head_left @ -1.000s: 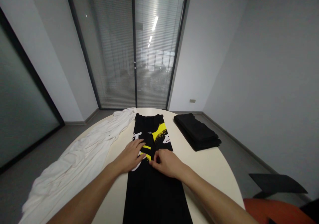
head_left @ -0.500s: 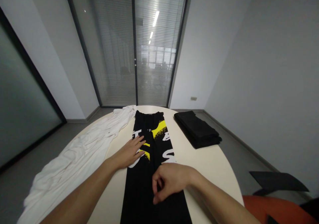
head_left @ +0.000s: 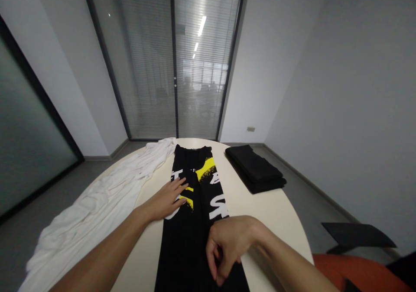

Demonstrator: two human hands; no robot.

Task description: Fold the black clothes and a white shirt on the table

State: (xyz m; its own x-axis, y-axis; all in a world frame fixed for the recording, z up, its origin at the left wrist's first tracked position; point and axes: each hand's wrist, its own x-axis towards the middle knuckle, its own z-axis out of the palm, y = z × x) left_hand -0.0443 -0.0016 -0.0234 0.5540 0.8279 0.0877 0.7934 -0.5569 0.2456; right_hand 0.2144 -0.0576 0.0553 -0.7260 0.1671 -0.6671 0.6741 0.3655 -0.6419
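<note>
Black trousers (head_left: 185, 240) with white lettering and yellow splashes lie lengthwise on the table, waistband at the far end. My left hand (head_left: 170, 195) rests flat on the printed part of the left leg, fingers spread. Over the right leg, lower down, my right hand (head_left: 227, 246) is bent at the wrist with its fingers closed in a pinch. The pinched fingertips are at the trousers' cloth near the inner edge of that leg; the small fold between them is hardly visible against the black.
A rumpled white garment (head_left: 97, 205) stretches along the table's left side. On the right lies a folded black cloth item (head_left: 255, 166). The pale round table (head_left: 276, 214) has an orange chair (head_left: 344, 270) with a black armrest at its right edge. Glass doors (head_left: 201, 88) stand behind.
My right hand has moved slightly right and toward me, its fingers now pointing further down. My left hand stays flat on the trousers. The view has shifted a little.
</note>
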